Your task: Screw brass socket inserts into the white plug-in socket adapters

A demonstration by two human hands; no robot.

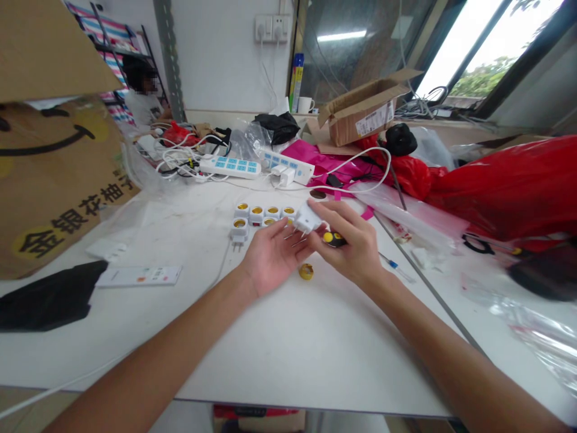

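Observation:
My right hand [354, 240] pinches a white plug-in lamp socket [307, 219], tilted so that its metal prongs point down and left. Just below it, my left hand [270, 255] lies palm up with its fingers loosely spread; whether the fingertips touch the socket I cannot tell. A yellow-and-black handle [333, 239] shows beside my right hand, partly hidden by it. On the table between my wrists sits a gold-coloured ring [306, 272]. Behind my left hand stand several similar white sockets [256, 215] with gold-coloured inner rims, some partly covered by my fingers.
White power strips [229, 166] with tangled cords lie farther back. A phone-like white slab [139, 276] and a black bag [49, 297] are at the left, near a big cardboard box [54, 180]. Red plastic bags [509, 186] crowd the right. A person [144, 96] is in the background.

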